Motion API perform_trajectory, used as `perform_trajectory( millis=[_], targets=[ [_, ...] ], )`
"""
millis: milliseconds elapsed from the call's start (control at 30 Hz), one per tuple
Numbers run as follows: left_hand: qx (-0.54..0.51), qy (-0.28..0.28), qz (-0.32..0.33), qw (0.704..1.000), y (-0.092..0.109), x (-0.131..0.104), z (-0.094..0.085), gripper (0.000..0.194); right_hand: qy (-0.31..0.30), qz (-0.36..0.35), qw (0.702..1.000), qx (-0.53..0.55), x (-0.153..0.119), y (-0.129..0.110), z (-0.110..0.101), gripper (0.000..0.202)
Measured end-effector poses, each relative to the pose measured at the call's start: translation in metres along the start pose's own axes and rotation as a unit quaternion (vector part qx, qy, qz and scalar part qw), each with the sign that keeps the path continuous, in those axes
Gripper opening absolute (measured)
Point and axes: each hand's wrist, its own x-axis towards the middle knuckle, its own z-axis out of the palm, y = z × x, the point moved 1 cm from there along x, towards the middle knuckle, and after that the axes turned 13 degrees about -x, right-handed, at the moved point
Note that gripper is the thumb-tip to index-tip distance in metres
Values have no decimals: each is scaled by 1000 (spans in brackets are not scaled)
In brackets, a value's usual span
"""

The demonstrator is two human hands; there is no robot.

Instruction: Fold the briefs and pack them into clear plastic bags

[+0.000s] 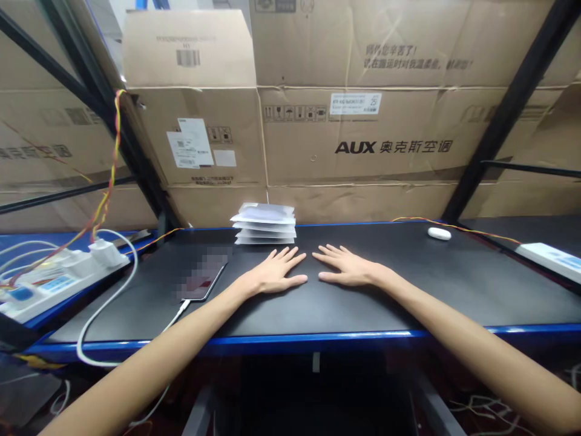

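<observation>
My left hand (280, 271) lies palm down on the dark tabletop (318, 309), fingers spread, holding nothing. Just to its right, with a small gap between them, my right hand (347, 266) rests flat in the same way, its fingers apart. Behind my left hand stands a stack of white packets (264, 224) near the table's back edge. A phone (202, 278), partly blurred, lies to the left of my left hand with a white cable plugged into it. Farther to the right, a small white oval case (439, 234) sits near the back edge.
White power strips (68, 275) with plugs and cables are at the left, and another strip (554, 259) is at the right edge. Cardboard boxes (363, 163) form a wall behind the table. Black metal posts (494, 121) slant up at both sides.
</observation>
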Motion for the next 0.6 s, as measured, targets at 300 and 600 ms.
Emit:
perform_trajectory(
  millis=[300,600],
  targets=[
    [0,3,2,1000,1,-1,0,80,5,-2,1000,-5,-1,1,0,87],
    [-4,4,2,1000,1,-1,-1,79,6,0,1000,-8,-1,0,0,87]
  ],
)
